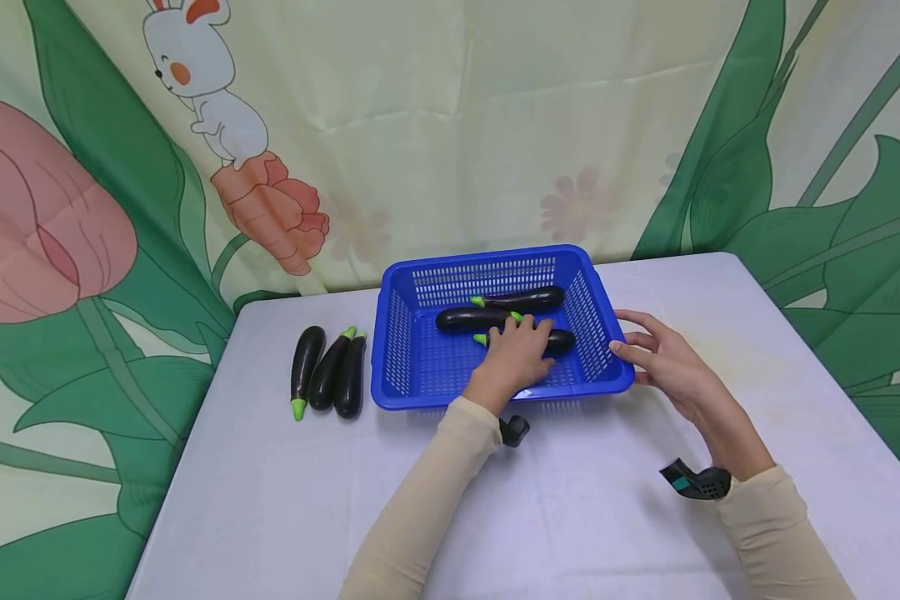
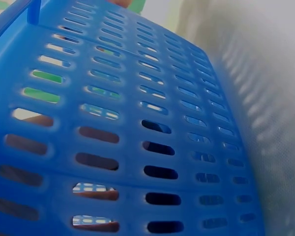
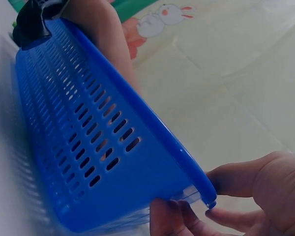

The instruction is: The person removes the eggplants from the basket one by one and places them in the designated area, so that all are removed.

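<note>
Basket point(image 1: 450, 358), blue slotted plastic, pinched by right grip point(image 1: 667, 367), may tip if lifted one-sided; glossy black oblong eggplant point(image 1: 564, 342) under left grip point(image 1: 519, 348) (hold unclear) could roll.

The slotted blue wall of a basket point(image 2: 130, 162) stands between the camera and the left hand point(image 2: 97, 161), which seems to show only in scraps through the slots. Just beside the hand, a dark shape point(image 2: 160, 172) fills other slots; near it, green patches point(image 2: 42, 95) show. The pale, blurred desk point(image 2: 280, 147) lies beyond the dark shape from the hand.
</note>
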The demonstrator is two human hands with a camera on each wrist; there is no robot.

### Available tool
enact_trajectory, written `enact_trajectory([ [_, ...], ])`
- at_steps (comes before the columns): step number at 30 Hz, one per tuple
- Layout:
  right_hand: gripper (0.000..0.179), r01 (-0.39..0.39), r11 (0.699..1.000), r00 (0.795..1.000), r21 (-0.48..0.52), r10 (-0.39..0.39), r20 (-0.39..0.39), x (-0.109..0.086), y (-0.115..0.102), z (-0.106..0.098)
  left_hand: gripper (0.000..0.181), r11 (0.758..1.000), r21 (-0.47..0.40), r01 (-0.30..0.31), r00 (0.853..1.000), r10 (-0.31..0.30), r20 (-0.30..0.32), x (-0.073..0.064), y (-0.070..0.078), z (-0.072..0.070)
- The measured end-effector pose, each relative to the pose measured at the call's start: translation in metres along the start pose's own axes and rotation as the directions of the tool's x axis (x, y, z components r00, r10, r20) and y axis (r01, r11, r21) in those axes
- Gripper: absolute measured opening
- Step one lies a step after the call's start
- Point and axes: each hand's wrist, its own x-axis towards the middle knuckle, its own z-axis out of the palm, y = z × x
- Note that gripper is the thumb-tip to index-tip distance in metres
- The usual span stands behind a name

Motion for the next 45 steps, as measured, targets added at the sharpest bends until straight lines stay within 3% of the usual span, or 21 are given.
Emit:
enact_trajectory([
  [13, 0.079, 0.002, 1.0, 1.0, -0.006, -0.002, -0.002, 0.0, 0.0, 0.001, 0.053, 0.999, -0.037, 0.012, 0.999, -0.01, 0.052, -0.002, -0.001, 0.001],
  [25, 0.079, 0.012, 1.0, 1.0, 0.002, -0.012, 0.002, -0.002, -0.002, 0.0, 0.047, 0.999, -0.049, -0.006, 0.998, 0.009, 0.056, -0.002, -0.001, 0.0],
  [34, 0.078, 0.011, 1.0, 1.0, 0.003, -0.011, 0.0, -0.002, -0.003, 0.001, 0.048, 0.999, -0.032, -0.024, 0.999, 0.023, -0.039, -0.005, -0.002, -0.004],
  [40, 0.078, 0.009, 1.0, 1.0, 0.011, -0.009, 0.0, -0.001, -0.002, 0.0, 0.049, 0.997, -0.032, -0.067, 0.989, 0.062, -0.138, -0.009, -0.005, -0.007],
  [45, 0.078, 0.0, 1.0, 1.0, 0.016, 0.0, 0.002, -0.001, -0.001, -0.001, 0.051, 0.994, -0.055, -0.093, 0.98, 0.082, -0.181, -0.013, -0.007, -0.009],
])
